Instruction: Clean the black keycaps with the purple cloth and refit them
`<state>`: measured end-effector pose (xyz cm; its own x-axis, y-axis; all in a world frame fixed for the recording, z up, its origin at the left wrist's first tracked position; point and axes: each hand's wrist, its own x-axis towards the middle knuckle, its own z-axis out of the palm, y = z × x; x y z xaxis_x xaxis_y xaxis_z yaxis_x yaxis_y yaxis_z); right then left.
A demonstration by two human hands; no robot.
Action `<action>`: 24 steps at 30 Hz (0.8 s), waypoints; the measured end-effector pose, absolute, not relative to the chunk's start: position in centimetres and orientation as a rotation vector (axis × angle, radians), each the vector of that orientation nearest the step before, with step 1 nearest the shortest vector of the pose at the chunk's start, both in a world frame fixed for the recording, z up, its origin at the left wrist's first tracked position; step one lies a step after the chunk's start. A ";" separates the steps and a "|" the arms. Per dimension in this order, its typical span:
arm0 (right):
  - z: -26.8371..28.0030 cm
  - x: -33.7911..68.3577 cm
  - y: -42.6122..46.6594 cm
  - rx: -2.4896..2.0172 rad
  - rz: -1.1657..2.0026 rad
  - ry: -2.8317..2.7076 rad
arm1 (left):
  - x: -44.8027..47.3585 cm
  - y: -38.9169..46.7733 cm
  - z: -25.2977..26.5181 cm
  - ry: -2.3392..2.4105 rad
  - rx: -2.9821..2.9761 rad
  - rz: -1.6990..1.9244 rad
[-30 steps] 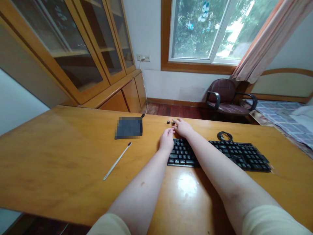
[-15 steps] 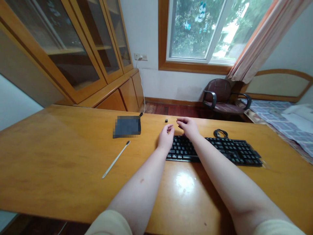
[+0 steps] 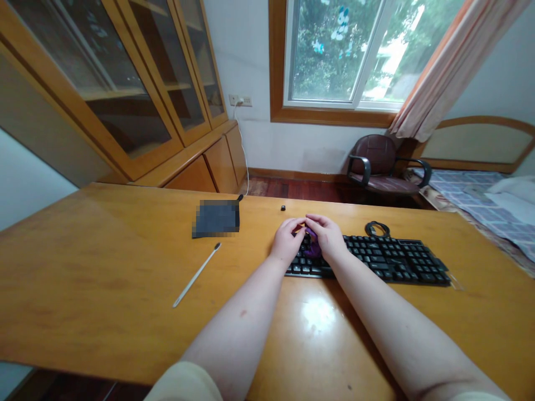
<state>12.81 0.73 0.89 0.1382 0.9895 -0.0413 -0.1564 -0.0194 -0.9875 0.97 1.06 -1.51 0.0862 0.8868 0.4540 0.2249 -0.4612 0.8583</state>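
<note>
Both my hands meet over the left part of a black keyboard (image 3: 376, 260), fingers curled in and fingertips nearly touching. Between them a soft purple lump (image 3: 313, 245) sags down over the keys; part of it is hidden by the fingers. My left hand (image 3: 288, 240) grips its left and upper side. On the other side my right hand (image 3: 328, 236) closes round it. A small black piece, like a keycap (image 3: 283, 208), lies beyond the hands near the desk's far edge.
A long white-handled brush with dark bristles (image 3: 197, 274) and a dark pouch (image 3: 216, 218) lie to the left on the wooden desk (image 3: 104, 273). Behind the keyboard rests a coiled black cable (image 3: 377, 229). An armchair (image 3: 378, 161) stands past the desk's far edge.
My hands have come together and slightly nearer to me, over the keys. The purple lump now shows between them; it was not visible before.
</note>
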 end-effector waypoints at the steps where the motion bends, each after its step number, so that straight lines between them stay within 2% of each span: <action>1: 1.0 12.8 0.7 -1.173 1.188 -0.988 | 1.0 1.1 -1.6 1.103 1.762 1.408; 10: -0.7 15.0 2.4 -1.224 0.945 -0.911 | 0.9 1.3 -1.6 1.183 1.742 1.468; 24: -0.4 14.7 1.4 -0.961 1.167 -1.185 | 1.1 1.8 -2.7 1.131 1.537 1.476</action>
